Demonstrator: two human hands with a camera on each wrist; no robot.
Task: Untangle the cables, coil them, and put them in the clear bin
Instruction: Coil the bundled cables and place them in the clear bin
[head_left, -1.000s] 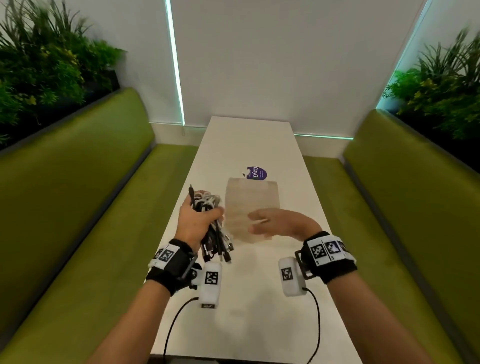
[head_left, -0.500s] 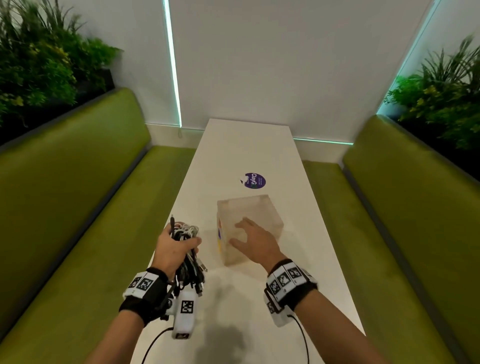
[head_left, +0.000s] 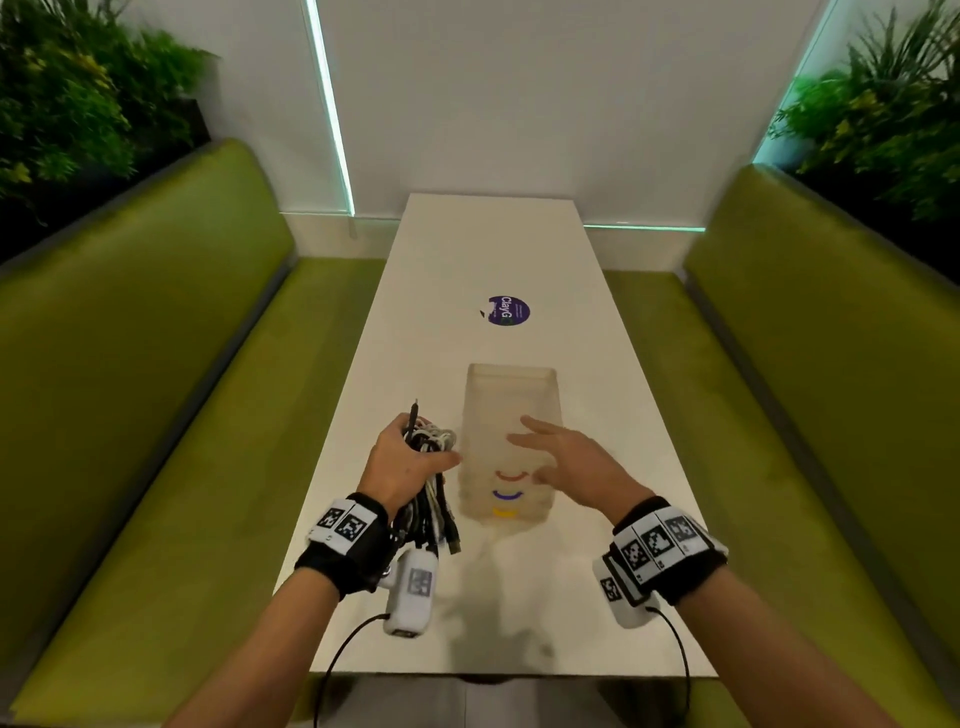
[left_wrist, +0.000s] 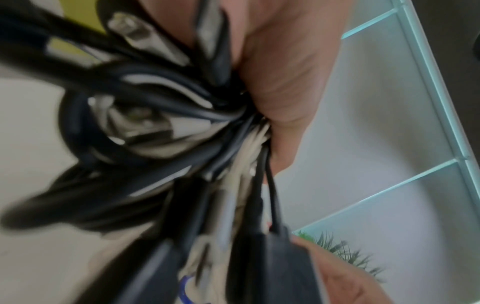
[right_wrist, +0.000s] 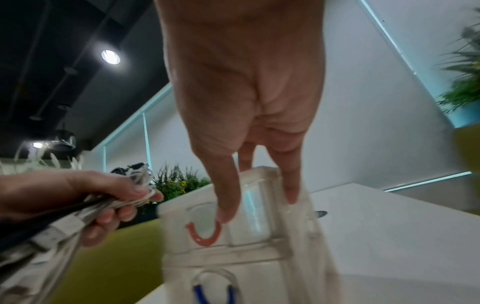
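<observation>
Head view shows the job is barely begun: the left hand (head_left: 402, 460) squeezes one messy bunch of cables (head_left: 431, 499) (none coiled), left of center. Beside it, the right hand (head_left: 563, 465) lays flat fingers on the clear bin (head_left: 511, 395), lying on the tabletop (head_left: 493, 249).

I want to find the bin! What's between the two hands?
In the head view, the bin lies between the left hand, gripping cables, and the right hand, whose fingers touch it.

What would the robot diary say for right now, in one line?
left hand: grips cables | right hand: fingers straight, touching bin | bin: on table, no cables visible inside
</observation>
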